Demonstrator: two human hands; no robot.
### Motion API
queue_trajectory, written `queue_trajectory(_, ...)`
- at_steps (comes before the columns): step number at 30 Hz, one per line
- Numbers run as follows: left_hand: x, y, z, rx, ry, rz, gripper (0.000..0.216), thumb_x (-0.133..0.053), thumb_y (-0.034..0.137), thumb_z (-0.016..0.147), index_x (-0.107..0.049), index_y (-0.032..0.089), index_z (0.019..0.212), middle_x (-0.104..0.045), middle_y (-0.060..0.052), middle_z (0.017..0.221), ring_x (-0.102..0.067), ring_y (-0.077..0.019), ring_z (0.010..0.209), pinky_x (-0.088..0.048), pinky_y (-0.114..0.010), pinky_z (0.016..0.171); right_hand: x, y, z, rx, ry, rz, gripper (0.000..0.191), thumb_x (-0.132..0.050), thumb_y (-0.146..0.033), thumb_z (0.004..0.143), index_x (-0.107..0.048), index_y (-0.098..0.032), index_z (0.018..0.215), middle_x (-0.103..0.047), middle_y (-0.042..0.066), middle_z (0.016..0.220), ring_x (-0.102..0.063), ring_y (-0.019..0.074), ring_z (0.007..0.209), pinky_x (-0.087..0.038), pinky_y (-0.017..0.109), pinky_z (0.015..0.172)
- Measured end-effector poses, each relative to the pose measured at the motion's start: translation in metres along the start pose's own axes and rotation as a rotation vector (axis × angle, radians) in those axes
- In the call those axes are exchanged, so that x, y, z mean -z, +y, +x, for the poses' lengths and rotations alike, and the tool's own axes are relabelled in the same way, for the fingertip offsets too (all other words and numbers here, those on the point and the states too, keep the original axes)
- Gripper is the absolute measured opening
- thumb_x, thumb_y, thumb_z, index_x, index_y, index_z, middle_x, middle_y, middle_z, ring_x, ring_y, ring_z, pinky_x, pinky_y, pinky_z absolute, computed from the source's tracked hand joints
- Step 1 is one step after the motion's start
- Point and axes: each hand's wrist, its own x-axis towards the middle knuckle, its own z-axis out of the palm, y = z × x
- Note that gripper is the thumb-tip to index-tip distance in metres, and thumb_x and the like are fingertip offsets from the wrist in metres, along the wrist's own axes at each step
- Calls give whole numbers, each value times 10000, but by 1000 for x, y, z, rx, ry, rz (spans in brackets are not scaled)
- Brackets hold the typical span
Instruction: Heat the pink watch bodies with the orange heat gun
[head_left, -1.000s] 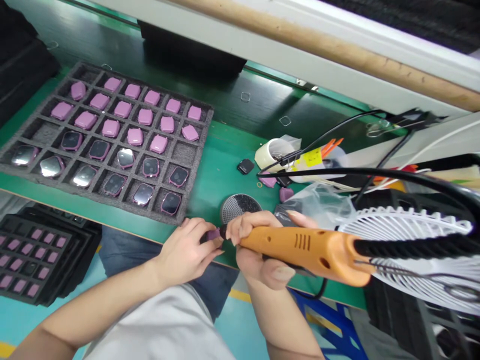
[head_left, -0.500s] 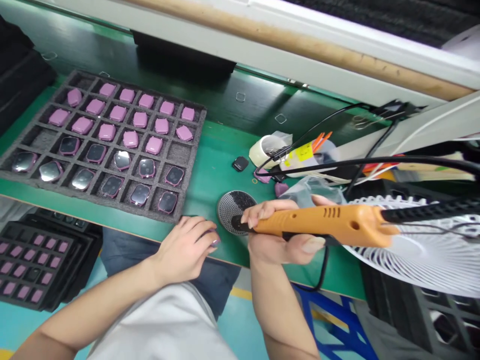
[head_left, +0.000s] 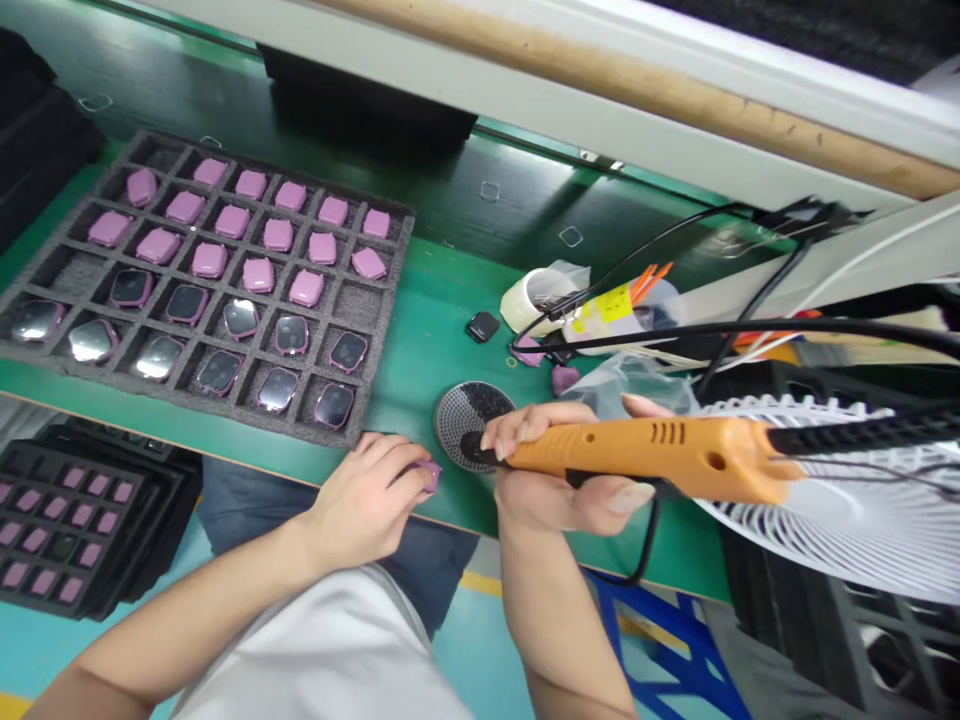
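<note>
The bench [head_left: 424, 320], green-topped, spans the work area ahead of both hands. Foam tray [head_left: 397, 250]: beyond the left hand and to its left; compartmented, loaded with watch-shaped pieces, sixteen purple side up in the far rows, eleven dark glass side up in the near rows. White fan [head_left: 862, 525]: to the right of the right hand, behind the tool's cable end. Orange hand tool [head_left: 622, 450]: gripped by the right hand [head_left: 540, 500], fingers and thumb wrapped about the body, dark nose over the round perforated disc [head_left: 466, 415]; contact between the two cannot be confirmed from here. Left hand [head_left: 367, 495]: at the bench's near edge, fingers curled and pinching one purple piece [head_left: 429, 475], mostly covered, just short of the disc. Black piece [head_left: 482, 327]: on the bench, beyond the disc. Progress, by judgement: one piece is in work, out of the tray, tool nose apart from it. The two orientations may mark separate stages; which pieces are finished and which are left cannot be told.
</note>
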Motion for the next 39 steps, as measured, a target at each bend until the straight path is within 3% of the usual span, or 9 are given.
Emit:
queue_trajectory(19,-3,-1,-2,-22,13,39,188,-655,171,1106,-740,202,1271,-771,-121,1275,-701,-270,1156,-542,-439,947,-3,2,-2,31,6,-35,560,-688,-776,943,-558,-344,1274,-652,-108,721,-537,141,395,-485,293,382)
queue_trajectory(23,-5,-1,-2,-53,43,73,182,-721,233,1096,-759,211,1273,-766,-114,1242,-695,-271,1129,-532,-429,929,0,-13,-1,4,-55,-25,587,-683,-821,931,-574,-377,1300,-695,-77,768,-570,166,434,-518,338,417)
queue_trajectory(28,-4,1,0,-46,33,86,191,-722,279,1101,-769,209,1273,-760,-115,1225,-691,-279,1137,-537,-439,937,-1,-32,-5,-35,-125,73,551,-755,-746,931,-619,-406,1343,-726,-39,855,-613,185,529,-560,378,492)
queue_trajectory(39,-4,2,2,-30,63,97,129,-702,270,1105,-809,228,1163,-763,-99,1179,-685,-266,1100,-531,-423,900,-6,-28,-16,-105,-220,62,551,-702,-818,931,-606,-456,1335,-684,-74,810,-596,174,491,-551,362,467)
